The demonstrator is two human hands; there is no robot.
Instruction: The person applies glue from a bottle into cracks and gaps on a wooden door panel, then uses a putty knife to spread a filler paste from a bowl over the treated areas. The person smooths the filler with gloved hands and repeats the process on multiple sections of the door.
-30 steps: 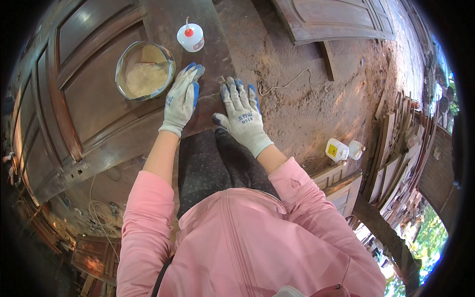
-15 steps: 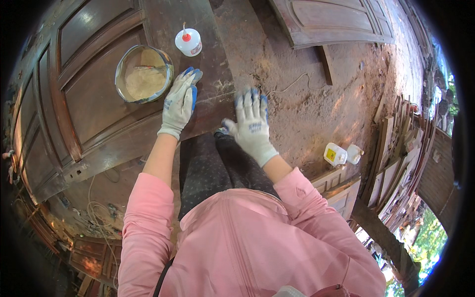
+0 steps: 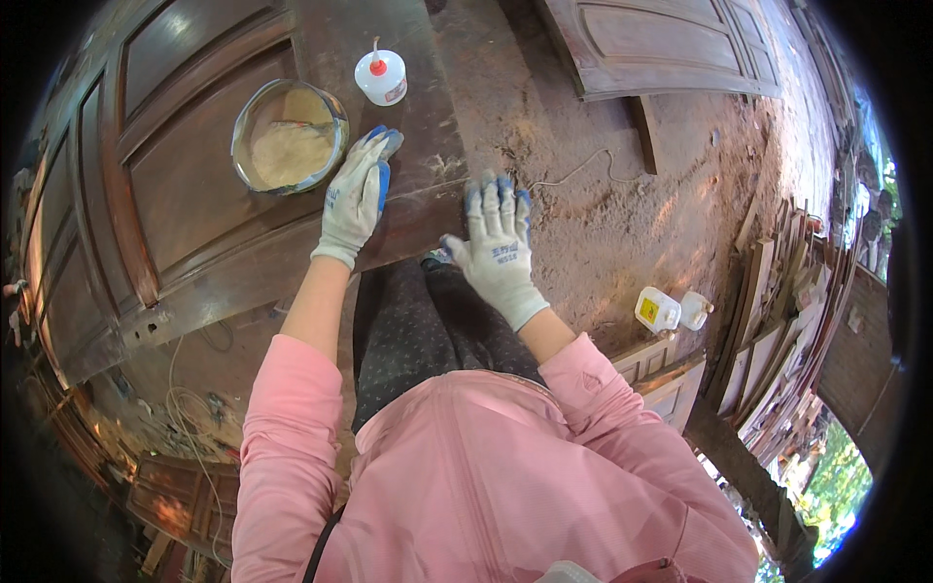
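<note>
My left hand (image 3: 356,201), in a white glove with blue coating, rests edge-down on or just over the dark brown wooden door (image 3: 321,255). Its fingers are stretched out and hold nothing that I can see; the palm side is partly hidden. Just left of it stands a round tub (image 3: 346,136) of tan powder, with a thin tool or stick lying in it. Beyond the fingers is a white plastic bottle (image 3: 382,85) with a red cap and a thin nozzle. My right hand (image 3: 498,248), gloved alike, spreads its fingers flat at the door's right end edge.
Another panelled door (image 3: 661,44) lies raised at the far right, over a dirt floor (image 3: 593,228) with a thin cord (image 3: 573,178). White plastic jugs (image 3: 658,308) stand at the right, near stacked boards (image 3: 768,321). A cable (image 3: 177,394) runs along the floor at left.
The view has shifted slightly, so the tub, bottle and doors sit a little lower and further right. My right hand, blurred before, now looks steadier; both hands keep nearly the same pose.
</note>
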